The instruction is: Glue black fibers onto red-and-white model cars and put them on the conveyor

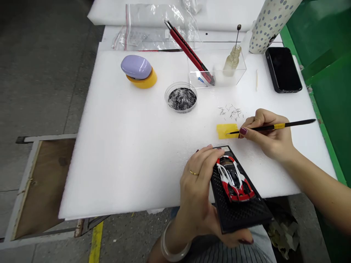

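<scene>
white tabletop [131, 160], right grip [270, 135] curled, pinching brush [300, 123]

A lone head view from above, forward and down (fairly near) onto the white worktop [123, 153].

White tabletop [131, 146]: yellow slip [221, 132], loose dark slivers [236, 111], perhaps fibres; round dish [181, 111], clear box [222, 81], phone [283, 69], lilac-yellow object [136, 67].
</scene>
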Demonstrator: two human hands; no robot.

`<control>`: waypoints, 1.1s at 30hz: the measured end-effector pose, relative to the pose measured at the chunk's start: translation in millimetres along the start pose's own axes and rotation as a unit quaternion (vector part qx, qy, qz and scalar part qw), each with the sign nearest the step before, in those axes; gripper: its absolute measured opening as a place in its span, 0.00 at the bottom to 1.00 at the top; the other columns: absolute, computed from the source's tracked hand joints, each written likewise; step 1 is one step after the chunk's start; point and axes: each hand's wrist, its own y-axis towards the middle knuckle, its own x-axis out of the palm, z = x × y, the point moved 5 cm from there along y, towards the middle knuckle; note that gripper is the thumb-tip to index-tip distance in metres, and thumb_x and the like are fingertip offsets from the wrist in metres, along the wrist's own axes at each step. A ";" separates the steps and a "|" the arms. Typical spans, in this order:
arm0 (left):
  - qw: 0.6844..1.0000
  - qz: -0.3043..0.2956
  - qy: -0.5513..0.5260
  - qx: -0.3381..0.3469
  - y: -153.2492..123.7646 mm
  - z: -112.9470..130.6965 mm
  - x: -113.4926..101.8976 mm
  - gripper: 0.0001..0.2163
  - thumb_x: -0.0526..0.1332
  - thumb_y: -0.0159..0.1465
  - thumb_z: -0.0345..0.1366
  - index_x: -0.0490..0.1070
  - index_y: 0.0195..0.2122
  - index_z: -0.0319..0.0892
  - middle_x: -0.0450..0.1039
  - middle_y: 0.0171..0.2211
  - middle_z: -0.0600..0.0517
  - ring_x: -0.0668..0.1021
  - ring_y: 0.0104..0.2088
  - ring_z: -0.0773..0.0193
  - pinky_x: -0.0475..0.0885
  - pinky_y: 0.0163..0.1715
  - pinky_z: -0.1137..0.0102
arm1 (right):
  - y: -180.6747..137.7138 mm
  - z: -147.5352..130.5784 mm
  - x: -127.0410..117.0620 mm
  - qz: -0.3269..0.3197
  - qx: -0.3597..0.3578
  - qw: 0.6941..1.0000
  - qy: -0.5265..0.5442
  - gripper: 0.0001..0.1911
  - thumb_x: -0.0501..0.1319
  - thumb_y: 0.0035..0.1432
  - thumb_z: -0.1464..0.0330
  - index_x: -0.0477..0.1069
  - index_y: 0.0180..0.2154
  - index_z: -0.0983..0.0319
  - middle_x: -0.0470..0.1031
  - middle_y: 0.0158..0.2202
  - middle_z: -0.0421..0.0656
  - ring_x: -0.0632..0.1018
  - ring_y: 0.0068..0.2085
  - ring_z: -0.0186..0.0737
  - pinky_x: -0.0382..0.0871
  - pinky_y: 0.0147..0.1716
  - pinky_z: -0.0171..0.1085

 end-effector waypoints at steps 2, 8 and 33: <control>1.000 -0.005 -0.004 -0.007 0.7 0.7 -0.1 0.41 0.53 0.62 0.71 0.68 0.61 0.41 0.75 0.57 0.41 0.75 0.61 0.45 0.70 0.64 0.49 | -0.3 0.7 0.9 -0.002 0.005 1.000 -0.004 0.17 0.76 0.51 0.63 0.70 0.24 0.57 0.79 0.26 0.40 0.78 0.27 0.39 0.71 0.25 0.40; 0.999 -0.010 -0.017 -0.036 3.3 7.0 -2.9 0.44 0.53 0.59 0.74 0.70 0.59 0.40 0.76 0.56 0.40 0.75 0.61 0.45 0.69 0.65 0.49 | 1.2 0.8 1.6 -0.011 -0.001 1.000 -0.004 0.17 0.77 0.50 0.64 0.70 0.24 0.57 0.79 0.27 0.41 0.78 0.28 0.40 0.70 0.25 0.41; 1.000 -0.023 -0.014 -0.014 -0.5 1.2 -0.7 0.41 0.53 0.62 0.71 0.68 0.61 0.40 0.75 0.57 0.41 0.74 0.62 0.44 0.70 0.64 0.48 | -94.6 -28.1 50.2 0.255 -0.052 0.958 0.123 0.11 0.65 0.59 0.67 0.64 0.29 0.54 0.62 0.18 0.38 0.59 0.20 0.40 0.54 0.17 0.42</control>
